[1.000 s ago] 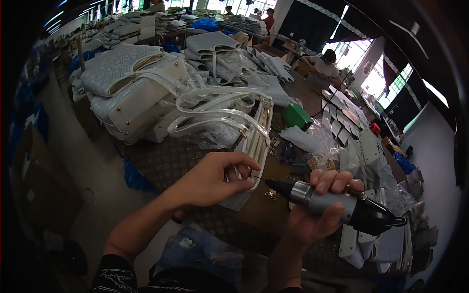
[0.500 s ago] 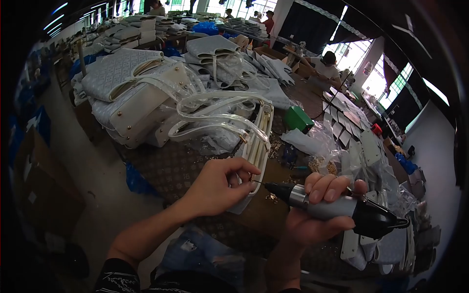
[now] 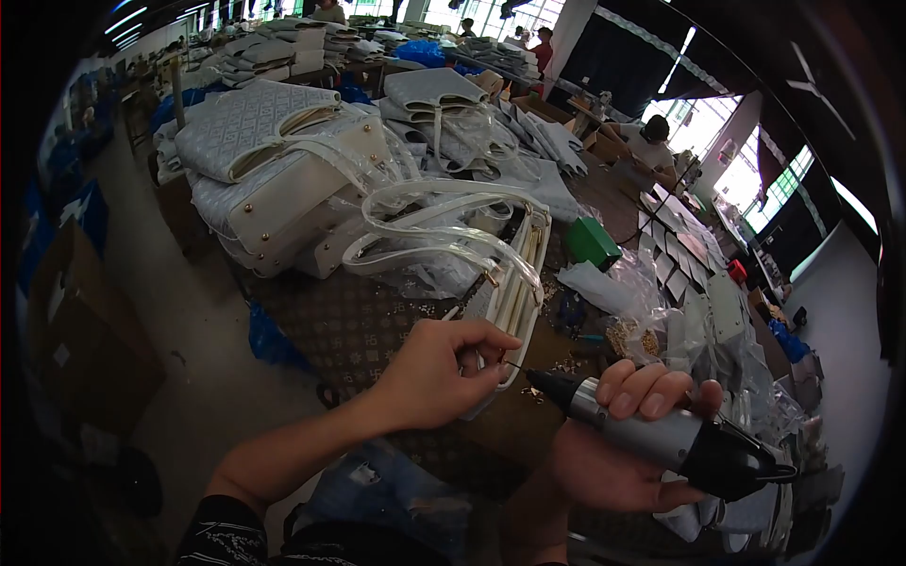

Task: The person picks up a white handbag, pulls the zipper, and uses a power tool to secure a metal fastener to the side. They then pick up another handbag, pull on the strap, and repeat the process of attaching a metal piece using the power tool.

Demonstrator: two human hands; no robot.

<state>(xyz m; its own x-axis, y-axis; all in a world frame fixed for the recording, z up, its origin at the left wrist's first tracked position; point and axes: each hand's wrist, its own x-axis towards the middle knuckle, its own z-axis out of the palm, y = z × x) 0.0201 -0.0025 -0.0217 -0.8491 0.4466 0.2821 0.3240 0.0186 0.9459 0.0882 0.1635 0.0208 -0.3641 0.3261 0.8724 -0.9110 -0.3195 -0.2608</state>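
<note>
— Metal and rubber, that power screwdriver (image 3: 661, 439); the right hand (image 3: 613, 443) is wrapped fully round its barrel, tip near the bag (image 3: 510, 292).
— And the left hand (image 3: 439, 373)?
— It pinches the bag's stiff edge on the table (image 3: 349, 321). Looks light; the clear plastic handles (image 3: 434, 226) seem slippery, so grip the rim.

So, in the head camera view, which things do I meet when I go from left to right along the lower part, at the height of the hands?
Left hand → thin bit of the tool → right hand → black rear end of the power tool.
</note>
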